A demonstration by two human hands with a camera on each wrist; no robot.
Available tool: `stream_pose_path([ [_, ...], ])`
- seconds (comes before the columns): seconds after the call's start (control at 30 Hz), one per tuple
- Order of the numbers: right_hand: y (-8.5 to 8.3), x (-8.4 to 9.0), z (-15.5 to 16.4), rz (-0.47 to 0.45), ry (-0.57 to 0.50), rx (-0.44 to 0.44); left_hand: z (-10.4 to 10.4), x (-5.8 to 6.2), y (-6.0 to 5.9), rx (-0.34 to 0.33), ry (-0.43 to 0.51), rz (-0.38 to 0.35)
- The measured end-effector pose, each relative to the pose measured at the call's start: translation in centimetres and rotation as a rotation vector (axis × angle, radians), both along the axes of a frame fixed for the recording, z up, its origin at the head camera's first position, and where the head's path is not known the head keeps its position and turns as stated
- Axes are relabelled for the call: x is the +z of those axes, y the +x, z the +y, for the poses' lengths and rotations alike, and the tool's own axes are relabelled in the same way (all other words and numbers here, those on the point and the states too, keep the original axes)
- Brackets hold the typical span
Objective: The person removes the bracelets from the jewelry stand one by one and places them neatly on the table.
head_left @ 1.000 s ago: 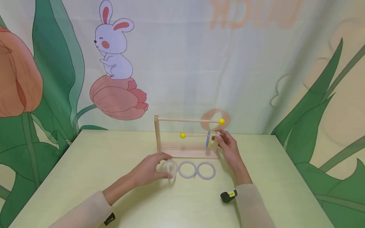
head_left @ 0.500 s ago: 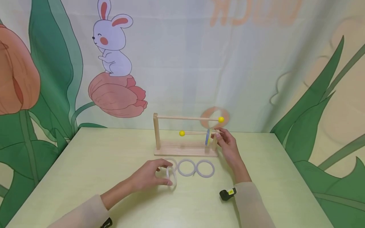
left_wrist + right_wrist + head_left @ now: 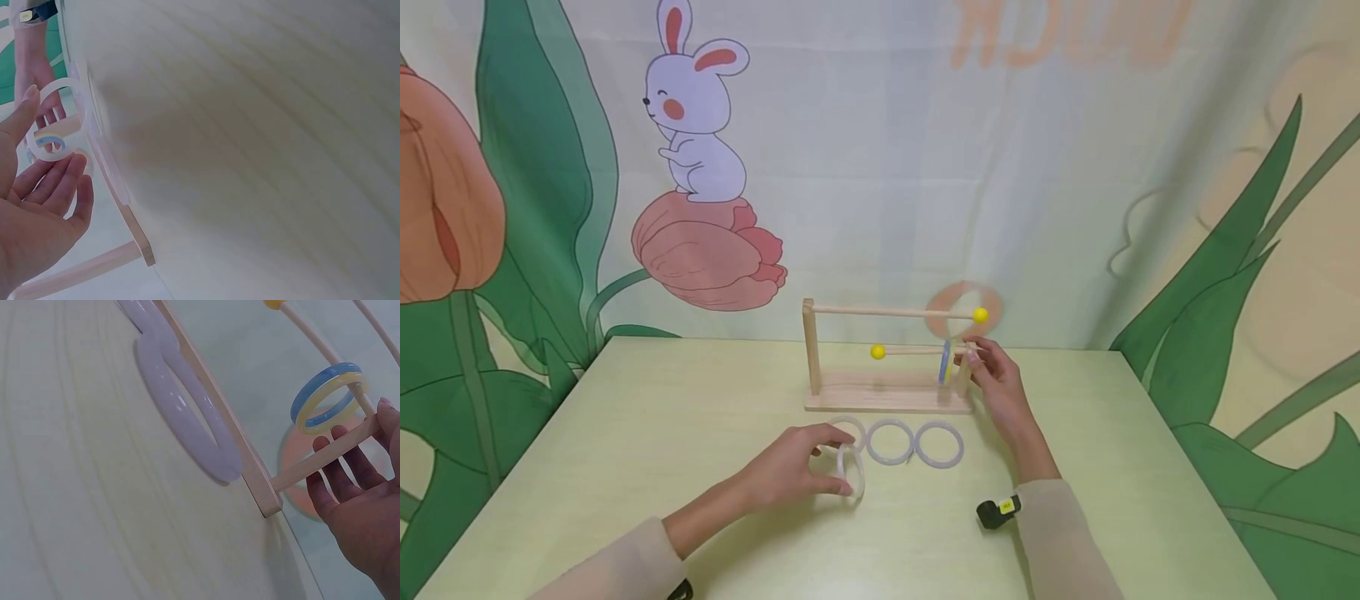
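My left hand (image 3: 790,468) pinches a white ring (image 3: 55,156) upright between thumb and fingertips, just above the table. Behind it, flat in front of a wooden stand (image 3: 880,402), lies a pale ring (image 3: 848,419), partly covered by the fingers. Two lavender rings (image 3: 891,462) (image 3: 939,465) lie in a row to its right. The right hand (image 3: 1000,383) grips the stand's short post (image 3: 312,459) near its top, thumb on one side and fingers on the other. A blue ring (image 3: 303,394) and a yellow ring (image 3: 312,429) hang together on the lower rod, beside that post.
A yellow ball (image 3: 877,352) caps the lower rod's left end. The upper rod (image 3: 880,312) runs from the tall left post (image 3: 812,350) to another yellow ball (image 3: 981,316). Behind the table (image 3: 685,417) hangs a printed curtain (image 3: 850,167).
My left hand has brought the white ring a little nearer to me, away from the pale ring behind it. The right hand stays on the short post.
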State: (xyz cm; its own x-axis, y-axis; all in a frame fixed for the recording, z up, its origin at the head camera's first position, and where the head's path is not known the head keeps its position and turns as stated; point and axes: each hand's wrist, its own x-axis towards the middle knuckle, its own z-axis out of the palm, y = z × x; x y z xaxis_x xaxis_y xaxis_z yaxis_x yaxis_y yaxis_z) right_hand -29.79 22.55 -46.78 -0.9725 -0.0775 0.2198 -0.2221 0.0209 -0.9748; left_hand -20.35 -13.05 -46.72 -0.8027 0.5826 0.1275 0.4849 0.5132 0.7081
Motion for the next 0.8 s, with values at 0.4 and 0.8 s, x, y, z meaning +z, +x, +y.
stream_pose_path([
  [0.4, -1.4, -2.3, 0.6, 0.018, 0.019, -0.025, -0.7, -0.3, 0.1, 0.026, -0.081, 0.047],
  [0.8, -1.2, -1.6, 0.5, -0.004, 0.008, -0.018, -1.4, -0.8, 0.5, -0.004, -0.344, 0.315],
])
